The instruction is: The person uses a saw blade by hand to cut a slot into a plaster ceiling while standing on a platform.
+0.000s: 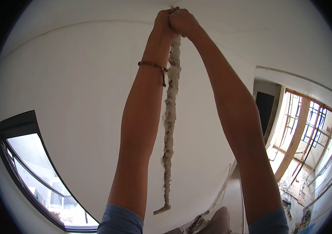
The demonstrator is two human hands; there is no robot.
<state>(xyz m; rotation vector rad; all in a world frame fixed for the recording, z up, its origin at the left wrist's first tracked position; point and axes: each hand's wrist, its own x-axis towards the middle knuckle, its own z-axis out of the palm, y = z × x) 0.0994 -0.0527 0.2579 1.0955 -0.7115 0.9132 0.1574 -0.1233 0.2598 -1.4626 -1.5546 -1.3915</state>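
Both my arms reach up to the top of a white wall [84, 85], close to the ceiling. My left hand [163, 22] is closed, its fingers mostly turned away from view. Pressed against it, my right hand [184, 22] is closed in a fist. Whatever they hold is hidden; only a tiny reddish tip shows above the knuckles. Directly below the hands, a rough chiselled groove [171, 97] runs down the wall and bends left at its lower end. A dark beaded bracelet [152, 64] circles my left wrist.
A dark-framed window [37, 175] is at lower left. To the right, an opening leads to a bright area with wooden posts [296, 136], window bars and a metal frame [327, 177]. Below stands part of a greyish rounded object [218, 222], with a pale strip [222, 187] beside it.
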